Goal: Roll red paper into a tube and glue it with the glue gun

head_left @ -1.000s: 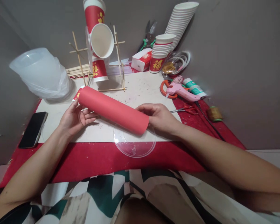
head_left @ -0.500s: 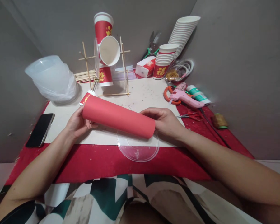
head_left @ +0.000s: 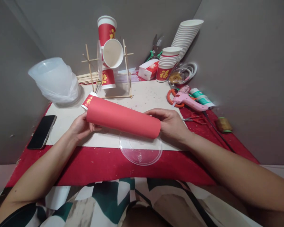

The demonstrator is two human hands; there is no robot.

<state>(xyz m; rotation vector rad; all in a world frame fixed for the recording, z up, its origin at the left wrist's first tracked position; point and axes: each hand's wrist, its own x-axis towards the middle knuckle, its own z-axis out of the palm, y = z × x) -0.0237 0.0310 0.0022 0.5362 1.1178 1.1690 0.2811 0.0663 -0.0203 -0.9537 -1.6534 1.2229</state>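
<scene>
A sheet of red paper (head_left: 123,117), curved into a tube shape, spans the space between my two hands. My left hand (head_left: 84,127) grips its left end, with the fingers partly hidden behind the paper. At the right end, my right hand (head_left: 171,124) holds the paper from behind; its fingertips are out of sight. Just beyond the left end lies a red and white paper cup (head_left: 88,101), tilted and partly covered by the paper. Below the paper is a clear round plastic lid (head_left: 140,156). Farther back, paper cups (head_left: 113,53) are joined on a frame of wooden sticks (head_left: 128,75).
A black phone (head_left: 42,132) and translucent plastic tubs (head_left: 55,80) are at left. Stacked paper cups (head_left: 165,66), a pink glue gun (head_left: 189,100), red-handled scissors (head_left: 196,118) and a thread spool (head_left: 224,124) stand or lie at right. Grey walls rise behind.
The whole view has shifted slightly. Both hands keep hold of the red paper, which stays in nearly the same position over the board.
</scene>
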